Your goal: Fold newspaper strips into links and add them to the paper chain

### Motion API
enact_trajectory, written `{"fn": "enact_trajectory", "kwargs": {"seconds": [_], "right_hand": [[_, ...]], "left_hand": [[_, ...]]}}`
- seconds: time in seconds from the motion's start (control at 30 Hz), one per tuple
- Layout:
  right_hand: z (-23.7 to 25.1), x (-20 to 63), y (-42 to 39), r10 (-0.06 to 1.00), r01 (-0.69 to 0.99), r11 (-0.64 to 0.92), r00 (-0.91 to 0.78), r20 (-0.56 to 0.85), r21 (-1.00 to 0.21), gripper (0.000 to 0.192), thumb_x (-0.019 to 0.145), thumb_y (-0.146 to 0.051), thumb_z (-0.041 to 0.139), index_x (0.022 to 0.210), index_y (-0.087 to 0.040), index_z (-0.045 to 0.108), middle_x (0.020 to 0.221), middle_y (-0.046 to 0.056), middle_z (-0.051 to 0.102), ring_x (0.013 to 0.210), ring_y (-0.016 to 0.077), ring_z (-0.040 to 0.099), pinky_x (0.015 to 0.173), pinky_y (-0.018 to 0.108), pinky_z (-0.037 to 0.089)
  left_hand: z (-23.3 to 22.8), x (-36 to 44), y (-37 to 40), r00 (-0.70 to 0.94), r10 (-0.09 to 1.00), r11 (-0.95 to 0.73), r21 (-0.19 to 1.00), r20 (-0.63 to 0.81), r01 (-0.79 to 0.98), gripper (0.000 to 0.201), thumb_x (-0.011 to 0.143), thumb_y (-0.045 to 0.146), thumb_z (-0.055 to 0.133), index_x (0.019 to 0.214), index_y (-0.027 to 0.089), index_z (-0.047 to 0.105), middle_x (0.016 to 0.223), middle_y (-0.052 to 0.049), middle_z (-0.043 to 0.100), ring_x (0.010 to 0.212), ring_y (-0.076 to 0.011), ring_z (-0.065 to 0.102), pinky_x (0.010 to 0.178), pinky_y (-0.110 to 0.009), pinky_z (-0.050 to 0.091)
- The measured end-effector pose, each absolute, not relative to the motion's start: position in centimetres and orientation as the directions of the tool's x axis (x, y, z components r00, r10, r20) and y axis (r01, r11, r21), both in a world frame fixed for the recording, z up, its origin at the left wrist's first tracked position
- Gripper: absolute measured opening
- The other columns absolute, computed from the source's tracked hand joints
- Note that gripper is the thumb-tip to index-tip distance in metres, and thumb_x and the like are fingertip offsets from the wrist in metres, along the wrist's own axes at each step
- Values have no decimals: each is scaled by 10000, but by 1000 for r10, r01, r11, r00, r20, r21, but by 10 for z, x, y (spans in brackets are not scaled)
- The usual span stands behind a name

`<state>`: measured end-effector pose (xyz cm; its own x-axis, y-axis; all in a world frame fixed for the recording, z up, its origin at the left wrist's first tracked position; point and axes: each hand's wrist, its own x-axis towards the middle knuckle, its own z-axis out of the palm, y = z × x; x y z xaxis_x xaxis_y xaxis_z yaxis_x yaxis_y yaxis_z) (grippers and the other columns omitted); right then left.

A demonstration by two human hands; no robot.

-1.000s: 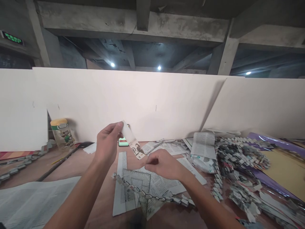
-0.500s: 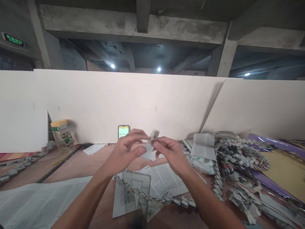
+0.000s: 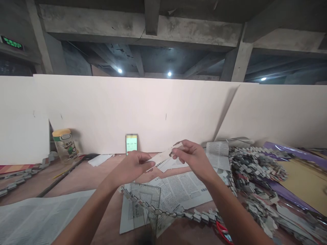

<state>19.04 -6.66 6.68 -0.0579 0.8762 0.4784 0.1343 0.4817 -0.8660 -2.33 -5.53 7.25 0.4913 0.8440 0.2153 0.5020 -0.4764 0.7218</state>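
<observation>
Paper-craft workspace, makeshift, amid bare concrete. Overhead: rough beams [image 3: 102, 26] are crossing below a dark ceiling [image 3: 194, 8], a pillar [image 3: 240, 64] is standing behind, small lamps [image 3: 169, 74] are glowing beyond, a green sign [image 3: 11, 42] is shining at far left. Partition: white boards [image 3: 143, 109] are backing the surface [image 3: 79, 177]. On the surface: newspaper sheets [image 3: 184, 189] are lying spread, a clear set square [image 3: 153, 191] is resting beside them, a chain of folded paper [image 3: 176, 214] is stretching across it, a heap of paper links [image 3: 252, 163] and loose scraps [image 3: 288, 217] are lying at right. Handwork: fingers [image 3: 148, 165] are holding a paper strip [image 3: 162, 157]. Personal items: a drink bottle [image 3: 66, 146] and a phone [image 3: 131, 144] are standing by the boards.
</observation>
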Motion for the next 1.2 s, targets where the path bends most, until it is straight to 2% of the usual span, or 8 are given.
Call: {"fn": "enact_trajectory", "kwargs": {"seconds": [0.13, 0.3, 0.43, 0.77, 0.87, 0.97, 1.07, 1.2], "right_hand": [[68, 200, -66, 864, 271, 502, -124, 487, -822, 178, 750, -339, 650, 765, -162, 643, 623, 16, 635, 524, 106, 481, 523, 254, 377], [68, 197, -68, 870, 260, 493, -154, 468, -830, 186, 765, -356, 642, 783, -172, 612, 584, -9, 581, 549, 114, 524, 539, 253, 406], [67, 196, -69, 862, 146, 481, -258, 437, -864, 166, 788, -339, 629, 777, -181, 579, 591, -13, 587, 525, 96, 506, 524, 242, 412], [63, 191, -63, 868, -223, 431, -163, 470, -874, 83, 733, -274, 691, 763, -205, 656, 492, -55, 445, 487, 85, 395, 476, 244, 309], [65, 187, -65, 888, -308, 372, -157, 433, -876, 47, 727, -244, 676, 749, -204, 665, 523, -40, 468, 500, 87, 385, 476, 248, 284], [64, 185, -66, 885, -338, 356, -177, 430, -871, 62, 742, -227, 640, 782, -207, 683, 502, -36, 463, 498, 91, 375, 480, 255, 275], [63, 184, -66, 874, -332, 372, -187, 448, -867, 89, 740, -237, 628, 790, -214, 698, 476, -38, 449, 482, 94, 362, 475, 262, 267], [59, 184, -65, 832, -288, 448, -211, 513, -846, 103, 755, -238, 608, 757, -218, 708, 493, -25, 468, 497, 104, 390, 484, 268, 294]], "left_hand": [[76, -28, -55, 496, 841, -482, 714, 215, 508, 250, 801, 375, 524, 694, 181, 641, 677, -14, 594, 642, -167, 529, 574, -264, 366], [80, -29, -57, 369, 865, -477, 785, 340, 396, 243, 791, 409, 570, 731, 187, 649, 661, -18, 605, 649, -164, 543, 602, -269, 407], [83, -33, -57, 260, 876, -473, 833, 407, 287, 260, 789, 403, 598, 654, 181, 598, 633, 0, 560, 624, -135, 492, 594, -257, 394], [86, -35, -57, 333, 818, -531, 838, 468, 126, 167, 824, 321, 594, 736, 185, 635, 560, 23, 536, 571, -112, 457, 588, -254, 365], [81, -33, -54, 313, 846, -436, 898, 431, -60, 106, 821, 274, 594, 860, 201, 660, 506, 42, 478, 522, -98, 404, 555, -243, 334], [77, -30, -53, 318, 878, -253, 911, 357, -325, 75, 794, 200, 581, 813, 186, 652, 482, 39, 440, 483, -89, 376, 514, -231, 314], [78, -28, -54, 314, 903, -83, 835, 294, -544, 96, 745, 125, 536, 685, 163, 601, 496, 30, 389, 481, -86, 369, 487, -215, 315], [81, -28, -57, 325, 903, 14, 737, 281, -676, 83, 723, 123, 517, 663, 159, 561, 534, 25, 367, 490, -86, 365, 486, -216, 343]]}}
